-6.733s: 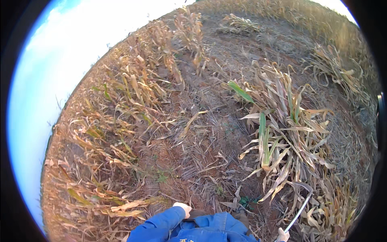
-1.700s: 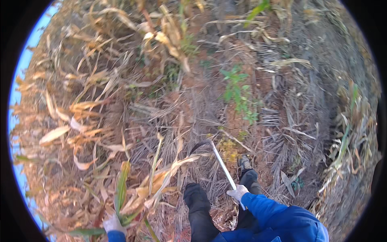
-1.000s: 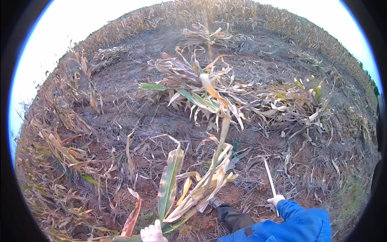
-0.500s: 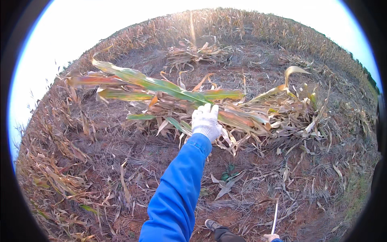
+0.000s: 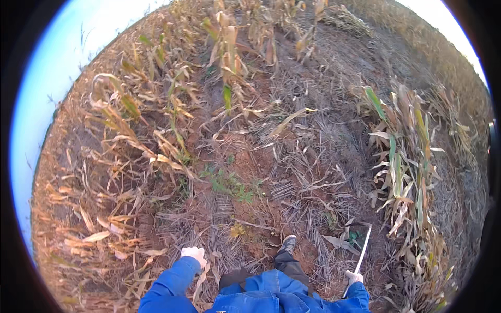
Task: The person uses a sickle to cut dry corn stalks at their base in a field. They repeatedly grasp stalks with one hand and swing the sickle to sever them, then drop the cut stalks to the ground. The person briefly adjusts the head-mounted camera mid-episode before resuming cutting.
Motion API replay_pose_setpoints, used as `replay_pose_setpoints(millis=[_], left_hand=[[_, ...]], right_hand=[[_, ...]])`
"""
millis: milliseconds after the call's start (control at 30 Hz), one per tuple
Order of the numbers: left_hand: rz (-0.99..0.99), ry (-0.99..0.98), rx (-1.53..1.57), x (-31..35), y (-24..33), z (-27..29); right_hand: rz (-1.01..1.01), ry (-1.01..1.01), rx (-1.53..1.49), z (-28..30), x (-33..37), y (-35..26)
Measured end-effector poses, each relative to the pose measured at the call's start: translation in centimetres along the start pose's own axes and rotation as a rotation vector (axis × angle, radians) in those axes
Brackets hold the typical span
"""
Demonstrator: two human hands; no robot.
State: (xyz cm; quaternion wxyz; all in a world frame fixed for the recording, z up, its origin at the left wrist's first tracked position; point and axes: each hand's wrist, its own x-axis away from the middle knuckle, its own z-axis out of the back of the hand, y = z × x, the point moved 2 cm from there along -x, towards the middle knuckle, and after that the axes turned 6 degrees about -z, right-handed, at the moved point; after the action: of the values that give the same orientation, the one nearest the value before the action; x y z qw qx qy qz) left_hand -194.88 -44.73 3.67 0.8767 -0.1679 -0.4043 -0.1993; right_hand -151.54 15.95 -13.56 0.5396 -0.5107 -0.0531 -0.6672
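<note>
My left hand [image 5: 194, 255], in a white glove, hangs low in front of my body on the left. Its fingers look curled into a fist, and no stalk shows in it; a dry leaf lies close beneath it. At the lower right my gloved right hand [image 5: 354, 277] grips a sickle [image 5: 364, 248] by its long pale handle. The sickle's dark, thin blade points left above the straw-littered ground. A heap of cut corn stalks [image 5: 402, 167], dry with some green leaves, lies to the right of the sickle.
Standing dry corn stalks [image 5: 229, 57] rise ahead, with more leaning corn [image 5: 120, 125] on the left. Low green weeds [image 5: 232, 185] grow in the reddish soil between. One shoe [image 5: 288, 243] of mine is on the ground. Another cut heap [image 5: 347, 21] lies far off.
My left hand has let go of the corn stalk at the heap and drawn back toward my body. The view has swung left, putting the heap at the right. The sickle stays in my right hand.
</note>
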Motion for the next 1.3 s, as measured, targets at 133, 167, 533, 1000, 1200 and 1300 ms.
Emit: replay_pose_setpoints(millis=[133, 167, 533, 1000, 1200, 1300], left_hand=[[0.299, 0.069, 0.422, 11.8, -6.4, -18.2], [0.331, 0.075, 0.468, 14.2, -6.4, -22.8], [0.617, 0.128, 0.754, 31.3, -5.1, -50.5], [0.899, -0.236, 0.389, 24.0, -23.8, -66.0], [0.856, -0.294, 0.398, 24.7, -22.0, -70.0], [0.847, -0.297, 0.367, 24.5, -20.9, -70.3]], right_hand=[[-0.002, 0.011, -0.079, -4.4, 0.8, -7.5], [-0.082, -0.137, -0.028, -5.4, 2.1, -8.7], [0.223, -0.678, 1.094, -33.3, 31.1, -6.0], [0.732, -0.910, 1.679, -73.5, 30.5, 33.6], [0.641, -0.955, 1.683, -80.9, 28.5, 48.3], [0.558, -0.957, 1.783, -81.6, 25.4, 54.0]])
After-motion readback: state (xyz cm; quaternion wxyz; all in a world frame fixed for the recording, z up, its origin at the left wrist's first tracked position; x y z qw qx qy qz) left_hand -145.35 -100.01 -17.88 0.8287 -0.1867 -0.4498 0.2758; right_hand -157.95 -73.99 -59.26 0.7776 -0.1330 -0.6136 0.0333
